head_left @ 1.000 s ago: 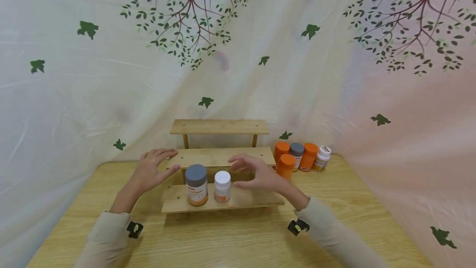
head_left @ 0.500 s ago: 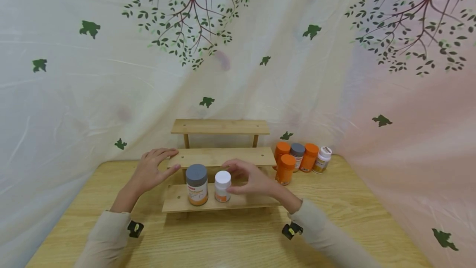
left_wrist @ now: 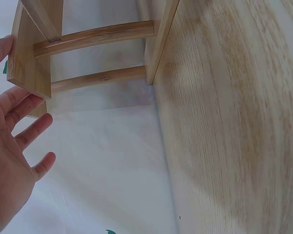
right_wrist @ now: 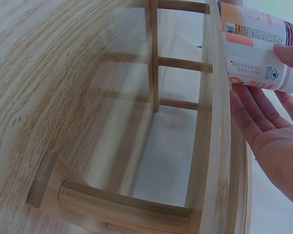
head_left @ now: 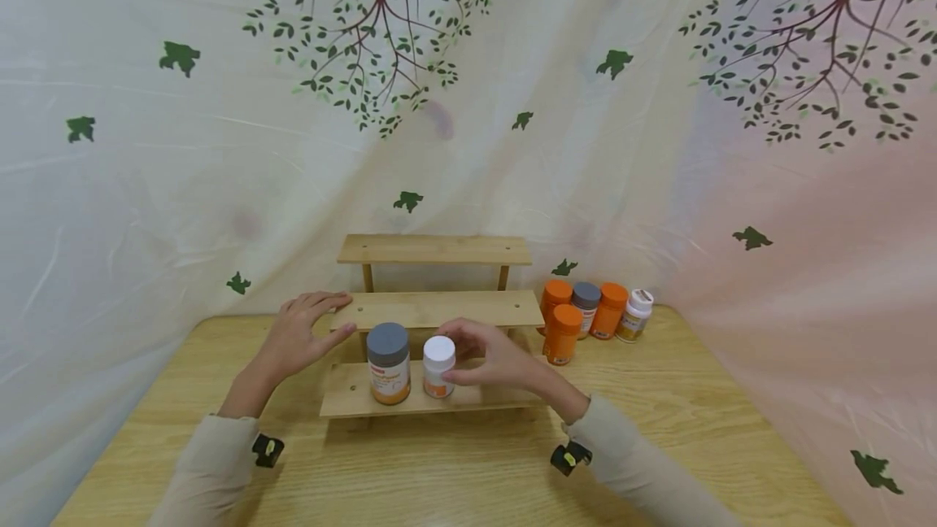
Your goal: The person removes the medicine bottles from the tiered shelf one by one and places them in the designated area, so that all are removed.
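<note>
In the head view a white-capped pill bottle stands upright on the lowest step of a wooden three-tier shelf. My right hand holds this bottle from the right, thumb in front and fingers behind. The right wrist view shows the thumb on the white bottle and the fingers against its side. A larger grey-capped supplement jar stands just left of it. At the left end of the middle tier, my left hand touches the board with extended fingers; its lower fingers are spread free of the wood.
Right of the shelf, on the wooden table, stands a group of bottles: several orange ones, a grey-capped one and a white-capped one. A patterned curtain hangs behind.
My right hand has moved left to the white pill bottle and closed its thumb and fingers about it. The left hand stays at the shelf's end.
</note>
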`<act>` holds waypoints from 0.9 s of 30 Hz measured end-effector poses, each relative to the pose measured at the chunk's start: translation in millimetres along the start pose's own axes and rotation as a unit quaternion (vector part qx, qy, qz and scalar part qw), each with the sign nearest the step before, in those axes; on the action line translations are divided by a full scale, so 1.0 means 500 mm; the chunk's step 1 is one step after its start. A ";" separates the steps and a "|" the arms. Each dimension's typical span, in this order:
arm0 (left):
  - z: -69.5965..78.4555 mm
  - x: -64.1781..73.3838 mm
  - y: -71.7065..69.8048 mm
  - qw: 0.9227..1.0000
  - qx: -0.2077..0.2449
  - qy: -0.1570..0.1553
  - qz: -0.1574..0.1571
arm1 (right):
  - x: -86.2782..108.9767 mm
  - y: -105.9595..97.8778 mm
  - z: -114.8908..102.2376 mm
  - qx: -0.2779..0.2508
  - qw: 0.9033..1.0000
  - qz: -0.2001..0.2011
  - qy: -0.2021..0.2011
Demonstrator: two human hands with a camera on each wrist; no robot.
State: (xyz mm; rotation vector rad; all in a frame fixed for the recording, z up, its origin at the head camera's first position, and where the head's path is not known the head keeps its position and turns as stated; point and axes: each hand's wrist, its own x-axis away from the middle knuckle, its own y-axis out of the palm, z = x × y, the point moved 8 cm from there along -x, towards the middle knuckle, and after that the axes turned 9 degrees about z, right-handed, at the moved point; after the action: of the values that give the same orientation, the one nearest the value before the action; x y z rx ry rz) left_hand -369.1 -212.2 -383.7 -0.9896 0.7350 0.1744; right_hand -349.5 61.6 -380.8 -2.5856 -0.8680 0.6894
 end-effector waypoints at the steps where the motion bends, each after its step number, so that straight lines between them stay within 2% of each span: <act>1: 0.001 0.000 -0.001 1.000 0.000 0.000 0.000 | 0.000 0.000 0.001 0.000 1.000 0.000 0.001; 16: 0.004 -0.001 -0.002 1.000 -0.003 0.002 0.004 | 0.007 -0.011 -0.007 -0.002 1.000 0.011 -0.002; 27: 0.007 -0.001 -0.004 1.000 0.007 0.001 0.005 | 0.020 -0.082 -0.005 0.018 0.999 0.050 0.009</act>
State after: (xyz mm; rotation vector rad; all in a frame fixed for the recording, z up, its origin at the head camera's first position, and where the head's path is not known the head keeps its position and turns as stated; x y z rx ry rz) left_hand -366.9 -210.3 -381.2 -0.9736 0.7415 0.1771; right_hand -360.6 98.9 -364.0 -2.6137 -0.7167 0.7005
